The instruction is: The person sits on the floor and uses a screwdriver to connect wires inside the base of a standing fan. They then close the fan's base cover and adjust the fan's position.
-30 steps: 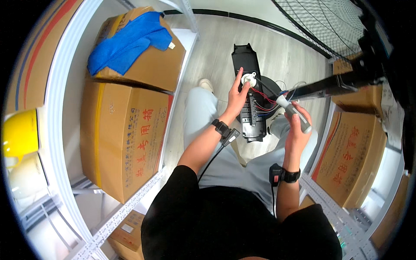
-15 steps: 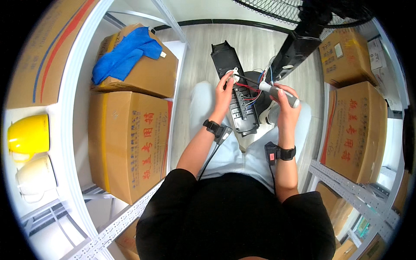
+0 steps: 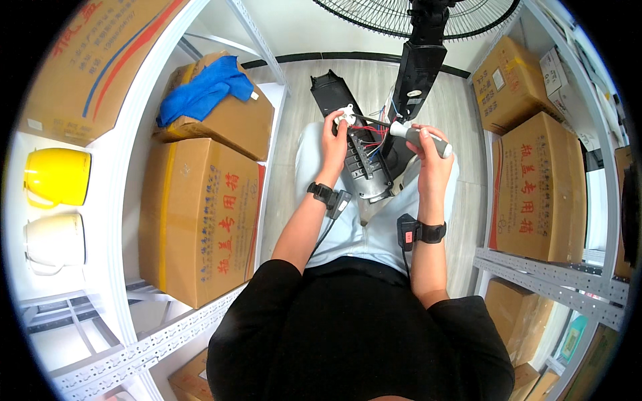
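The person's left hand [image 3: 333, 144] pinches a white round part [image 3: 346, 115] between thumb and fingers, over the middle of a long black housing [image 3: 330, 93]. The right hand [image 3: 431, 160] is closed around the grey and white handle of a screwdriver [image 3: 421, 139], its dark shaft pointing left to the white round part; whether the tip touches a screw is too small to tell. Red wires [image 3: 370, 128] and a few blue and white ones run beside the shaft, between the housing and the lower end of a black pole [image 3: 421, 73]. The housing lies tilted, its far end leaning left and its near end between the person's knees, which are in light blue trousers [image 3: 310, 164]. Each wrist wears a black strap, the left strap [image 3: 322, 194] and the right strap [image 3: 431, 232], with a small box and a cable. The pole rises on the far side toward a round wire fan guard [image 3: 364, 20] near the wall. To the left, shelving holds a large cardboard box [image 3: 200, 224], and beyond it a blue cloth [image 3: 207, 90] lies on another carton [image 3: 257, 123]. Farther left stand a yellow mug [image 3: 59, 177] and, nearer, a white mug [image 3: 57, 240]. More brown boxes [image 3: 538, 190] fill the shelves on the right
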Action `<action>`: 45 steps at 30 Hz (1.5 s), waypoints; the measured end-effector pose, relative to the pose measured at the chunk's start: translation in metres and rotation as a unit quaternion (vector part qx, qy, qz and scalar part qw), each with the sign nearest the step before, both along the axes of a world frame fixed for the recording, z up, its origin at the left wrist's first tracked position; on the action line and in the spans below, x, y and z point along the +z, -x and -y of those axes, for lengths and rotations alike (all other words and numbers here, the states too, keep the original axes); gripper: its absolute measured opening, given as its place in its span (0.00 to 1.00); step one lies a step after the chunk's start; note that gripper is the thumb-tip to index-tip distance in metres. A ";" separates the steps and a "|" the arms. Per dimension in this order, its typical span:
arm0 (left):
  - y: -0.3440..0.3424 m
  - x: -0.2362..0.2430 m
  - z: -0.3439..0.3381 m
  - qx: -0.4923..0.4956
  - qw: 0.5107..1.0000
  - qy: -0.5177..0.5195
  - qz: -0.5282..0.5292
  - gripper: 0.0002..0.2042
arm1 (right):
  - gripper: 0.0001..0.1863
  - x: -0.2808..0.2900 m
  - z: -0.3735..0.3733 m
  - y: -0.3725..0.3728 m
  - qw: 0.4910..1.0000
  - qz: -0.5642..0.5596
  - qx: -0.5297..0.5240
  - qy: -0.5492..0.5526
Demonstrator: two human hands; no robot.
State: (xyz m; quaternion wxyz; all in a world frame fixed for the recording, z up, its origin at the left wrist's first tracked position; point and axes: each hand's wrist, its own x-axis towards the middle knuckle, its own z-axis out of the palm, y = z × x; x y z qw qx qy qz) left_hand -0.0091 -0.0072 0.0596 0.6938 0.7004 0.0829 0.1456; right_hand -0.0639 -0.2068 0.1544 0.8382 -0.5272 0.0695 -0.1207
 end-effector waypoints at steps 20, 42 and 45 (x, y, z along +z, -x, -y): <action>-0.009 -0.030 0.001 0.023 0.997 -0.054 0.041 0.12 | 0.14 -0.028 0.011 -0.006 0.998 -0.024 -0.051 -0.014; -0.002 -0.031 0.000 0.022 0.996 -0.071 0.048 0.11 | 0.14 -0.025 0.012 -0.018 0.999 -0.041 -0.006 0.010; -0.001 -0.031 0.000 0.027 0.996 -0.064 0.053 0.11 | 0.13 -0.025 0.014 -0.017 0.999 -0.039 -0.004 0.008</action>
